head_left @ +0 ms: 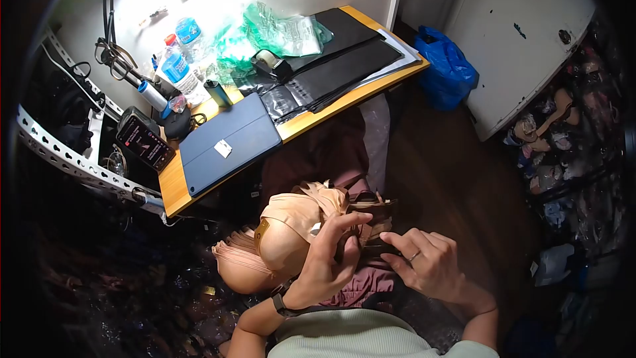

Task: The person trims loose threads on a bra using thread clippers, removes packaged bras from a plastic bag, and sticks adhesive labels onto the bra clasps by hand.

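A bunch of beige moulded bras [285, 232] lies across my lap, the cups nested together at the left and a gold-coloured tag [262, 233] on one cup. Over its right end is my left hand [328, 258], a dark watch on the wrist. Its thumb and forefinger curve around dark brown material, which I cannot make out clearly; the other fingers are mostly hidden. To the right, my right hand [427, 262] wears a ring and has its thumb and forefinger on a thin dark strap [379, 246]. Brown fabric [377, 211] shows just beyond the fingers.
Ahead stands a wooden table [173, 189] with a blue tablet case [232, 139], black plastic bags [351, 59], a tape dispenser [270, 65] and water bottles [182, 74]. A phone [146, 144] leans at its left. A blue bag [444, 69] sits by the white door [523, 20].
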Demonstrator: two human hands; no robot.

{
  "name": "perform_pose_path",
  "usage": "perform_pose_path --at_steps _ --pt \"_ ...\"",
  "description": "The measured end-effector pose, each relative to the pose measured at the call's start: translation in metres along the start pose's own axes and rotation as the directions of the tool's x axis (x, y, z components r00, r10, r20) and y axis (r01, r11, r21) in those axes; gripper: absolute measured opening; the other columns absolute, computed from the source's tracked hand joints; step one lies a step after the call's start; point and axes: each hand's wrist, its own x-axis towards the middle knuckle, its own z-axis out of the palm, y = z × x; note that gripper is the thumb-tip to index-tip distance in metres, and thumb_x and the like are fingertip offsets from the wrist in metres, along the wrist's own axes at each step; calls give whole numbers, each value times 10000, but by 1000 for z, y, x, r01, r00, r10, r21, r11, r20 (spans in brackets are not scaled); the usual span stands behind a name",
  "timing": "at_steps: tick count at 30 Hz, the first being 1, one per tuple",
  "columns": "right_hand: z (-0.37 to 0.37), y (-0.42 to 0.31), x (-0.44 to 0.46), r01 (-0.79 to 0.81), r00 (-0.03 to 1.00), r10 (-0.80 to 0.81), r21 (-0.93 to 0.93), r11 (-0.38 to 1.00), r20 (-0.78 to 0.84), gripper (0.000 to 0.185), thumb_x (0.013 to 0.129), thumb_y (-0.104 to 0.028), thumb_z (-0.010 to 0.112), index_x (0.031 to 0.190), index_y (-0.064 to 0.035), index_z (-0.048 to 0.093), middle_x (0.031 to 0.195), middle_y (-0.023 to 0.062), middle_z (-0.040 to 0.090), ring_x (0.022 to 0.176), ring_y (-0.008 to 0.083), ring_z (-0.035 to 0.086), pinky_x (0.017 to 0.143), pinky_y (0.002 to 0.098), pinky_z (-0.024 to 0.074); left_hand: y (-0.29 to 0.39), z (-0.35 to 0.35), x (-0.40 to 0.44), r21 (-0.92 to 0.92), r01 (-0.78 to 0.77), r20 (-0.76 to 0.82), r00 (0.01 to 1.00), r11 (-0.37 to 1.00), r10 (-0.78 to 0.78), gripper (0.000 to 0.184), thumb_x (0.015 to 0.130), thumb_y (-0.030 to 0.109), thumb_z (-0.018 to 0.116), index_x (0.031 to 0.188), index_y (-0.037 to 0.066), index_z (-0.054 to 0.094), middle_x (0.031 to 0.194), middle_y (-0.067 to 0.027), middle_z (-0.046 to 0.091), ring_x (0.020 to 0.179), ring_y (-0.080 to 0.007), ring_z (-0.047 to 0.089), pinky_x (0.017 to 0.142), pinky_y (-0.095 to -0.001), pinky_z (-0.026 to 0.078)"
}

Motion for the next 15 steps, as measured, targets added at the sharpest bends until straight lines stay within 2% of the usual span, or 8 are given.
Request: perform_pose_path --at_steps 2,3,5,6,9,12,14,15 --pt "1 4 3 20 999 -19 23 1000 -37 352 759 -200 719 1078 -87 618 699 34 524 574 189 566 508 308 440 0 1 4 104 -96 0 995 990 96 339 886 -87 444 1213 2 441 1079 -80 548 946 -95 531 807 -203 425" --pt "2 4 3 17 999 -16 25 1000 -37 352 759 -200 719 1078 -87 618 699 34 524 574 189 566 508 308 440 1 2 5 104 -94 3 996 990 94 339 886 -87 444 1213 2 441 1079 -80 548 946 -95 531 807 -203 425" --pt "5 5 5 49 999 -50 -51 998 -11 329 779 -237 704 1070 -101 633 712 5 534 579 148 566 494 269 432 2 4 9 175 -199 -15 979 964 205 433 814 -122 464 1217 33 487 941 -114 529 839 -200 536 749 -273 437" --pt "5 5 5 45 999 -46 -53 998 -11 329 779 -237 704 1070 -101 633 712 5 534 579 148 566 494 269 432 1 3 9 173 -200 -12 979 965 205 433 814 -122 464 1217 33 487 941 -114 529 839 -200 536 749 -273 437" --pt "4 6 6 54 999 -54 -45 998 -4 320 778 -238 706 1057 -97 634 700 3 534 571 151 567 483 269 422 -2 1 8 117 -175 -15 984 978 178 440 829 -107 483 1245 37 478 945 -109 551 827 -181 541 733 -288 439" --pt "2 10 5 56 998 -56 -9 998 -5 317 779 -236 707 1054 -96 633 700 5 542 572 151 573 481 269 420 4 0 7 40 -104 -37 994 994 106 477 845 -87 512 1302 35 451 940 -100 588 800 -143 564 724 -258 451" --pt "2 12 2 51 999 -51 -20 999 10 322 778 -231 708 1059 -94 630 720 9 553 582 148 576 489 267 429 10 -5 2 86 80 21 996 993 -82 563 856 -70 536 1384 37 371 918 -83 616 783 -95 579 724 -218 460" --pt "0 4 -2 33 999 -33 -26 999 3 322 778 -231 708 1059 -94 630 720 9 553 582 148 576 489 267 429 9 -5 -3 86 78 42 996 993 -81 563 856 -70 536 1384 37 371 918 -83 616 783 -95 579 724 -218 460"
